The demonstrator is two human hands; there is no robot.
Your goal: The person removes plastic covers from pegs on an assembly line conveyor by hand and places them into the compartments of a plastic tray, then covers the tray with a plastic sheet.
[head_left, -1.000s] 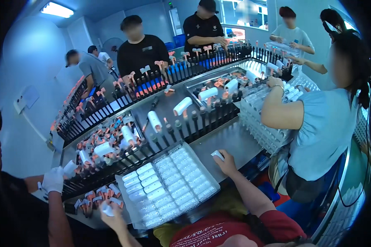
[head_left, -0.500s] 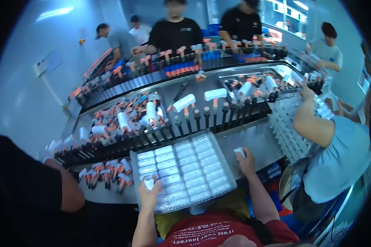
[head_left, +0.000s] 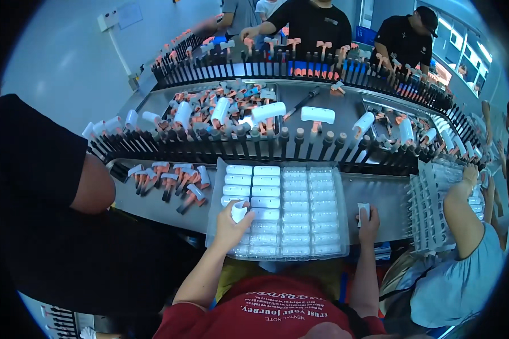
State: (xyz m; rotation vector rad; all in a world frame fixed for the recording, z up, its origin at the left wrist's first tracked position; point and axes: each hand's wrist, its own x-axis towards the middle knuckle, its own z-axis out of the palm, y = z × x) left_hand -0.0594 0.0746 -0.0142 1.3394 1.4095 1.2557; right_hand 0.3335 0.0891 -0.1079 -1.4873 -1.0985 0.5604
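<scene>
A clear plastic tray [head_left: 343, 231] with rows of moulded pockets lies in front of me. White curved shells [head_left: 266, 191] fill the far pockets of its two left columns; the two right columns look unfilled. My left hand [head_left: 229, 227] is closed around a white curved shell [head_left: 239, 211], tilted over the leftmost column just nearer than the filled pockets. Just right of the tray, my right hand [head_left: 369, 227] grips a small white piece [head_left: 363, 214], probably another shell, partly hidden by the fingers.
Black upright pegs [head_left: 284, 144] line the table beyond the tray, several topped with white shells. Salmon-and-grey parts [head_left: 169, 179] lie at left, near a neighbour's arm [head_left: 96, 183]. Stacked clear trays [head_left: 427, 206] and another person's arm [head_left: 464, 214] are at right. People stand across the table.
The whole view has shifted and levelled out. My left hand has moved its shell slightly inward over the tray's left column. My right hand still holds its white piece beside the tray, now more upright.
</scene>
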